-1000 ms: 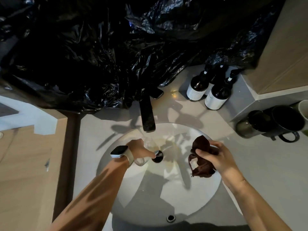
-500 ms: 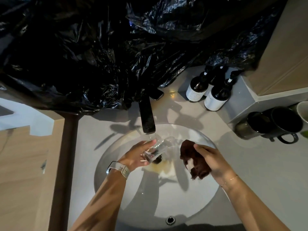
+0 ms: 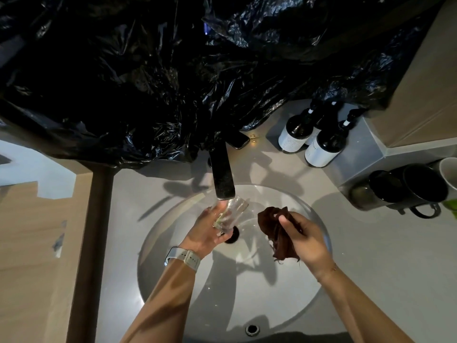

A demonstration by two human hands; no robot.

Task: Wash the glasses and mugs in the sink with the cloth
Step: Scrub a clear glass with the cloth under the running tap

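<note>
Both hands work over the round white sink basin [image 3: 173, 288]. On the left, the left hand [image 3: 206, 233], with a pale watch strap at its wrist, curls its fingers round a clear drinking glass [image 3: 231, 214] and holds it tilted right under the tip of the flat black faucet spout [image 3: 222, 174], above the dark drain hole [image 3: 233, 237]. Just to the right, apart from the glass, the right hand [image 3: 306, 240] grips a crumpled dark brown cloth [image 3: 278, 233], its thumb and fingers closed on the bunched fabric, which hangs down past the palm.

Going left to right across the room: a light wooden surface [image 3: 32, 256] lies at the far left, separated by a dark brown strip from the pale grey counter [image 3: 385, 256] that surrounds the basin. A large sheet of crinkled black plastic [image 3: 148, 70] covers the whole area behind the faucet. Right of the faucet, three dark bottles with white labels [image 3: 314, 134] stand together at the back of the counter. Farther right, two black mugs [image 3: 405, 189] lie on their sides against a raised grey ledge, with a white cup [image 3: 448, 172] at the frame's edge. A beige panel [image 3: 425, 78] rises at the upper right.
</note>
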